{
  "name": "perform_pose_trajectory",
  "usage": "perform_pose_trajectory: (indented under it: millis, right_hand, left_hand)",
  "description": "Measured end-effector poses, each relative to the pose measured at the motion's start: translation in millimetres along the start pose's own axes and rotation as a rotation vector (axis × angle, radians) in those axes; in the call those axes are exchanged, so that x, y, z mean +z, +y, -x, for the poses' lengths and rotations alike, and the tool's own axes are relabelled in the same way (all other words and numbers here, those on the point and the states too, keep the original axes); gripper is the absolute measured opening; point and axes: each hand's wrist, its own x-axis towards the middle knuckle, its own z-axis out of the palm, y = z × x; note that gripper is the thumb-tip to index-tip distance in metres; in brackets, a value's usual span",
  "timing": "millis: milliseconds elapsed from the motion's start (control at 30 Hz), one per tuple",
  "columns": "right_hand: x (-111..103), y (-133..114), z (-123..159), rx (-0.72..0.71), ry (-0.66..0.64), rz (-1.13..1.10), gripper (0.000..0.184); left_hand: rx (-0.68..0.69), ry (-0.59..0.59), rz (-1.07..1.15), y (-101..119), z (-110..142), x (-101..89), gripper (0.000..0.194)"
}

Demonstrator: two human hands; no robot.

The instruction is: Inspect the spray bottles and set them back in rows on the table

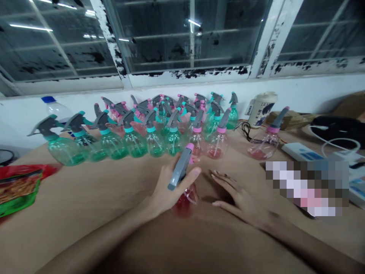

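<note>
My left hand is wrapped round a pink spray bottle with a grey trigger head, holding it upright on the brown table. My right hand lies flat on the table just right of the bottle, fingers stretched out toward it and holding nothing. Behind both hands stand several green spray bottles and pink ones in rows along the wall.
A lone pink spray bottle stands at the right near a white cup. Cables, a white power strip and a black object fill the right side. A red-green snack bag lies at the left edge, a water bottle behind.
</note>
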Motion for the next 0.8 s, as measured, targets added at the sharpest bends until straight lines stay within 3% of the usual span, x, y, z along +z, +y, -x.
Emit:
perform_pose_trajectory:
  millis: [167,300,433,633,733,800]
  right_hand:
    - [-14,-35,-3,0.117,-0.015,-0.173,0.071]
    - [-17,-56,-12,0.154,0.100,-0.158,0.076]
    - [-17,-59,-14,0.210,0.234,-0.072,0.076]
    - [-34,-24,2,0.298,0.280,-0.019,0.062]
    - [-50,8,1,0.233,0.367,0.111,0.060]
    - [-60,30,-4,0.217,0.418,0.242,0.061]
  left_hand:
    - [0.001,-0.006,0.070,2,-5,11.0,0.025]
    - [0.042,-0.005,0.143,11,-16,32.5,0.034]
    - [0.033,-0.138,0.221,21,-30,52.9,0.045]
    - [0.062,-0.315,0.184,12,-34,70.7,0.067]
    - [0.053,-0.291,0.149,-6,-19,76.2,0.069]
    - [0.059,-0.258,0.111,-17,-7,76.4,0.058]
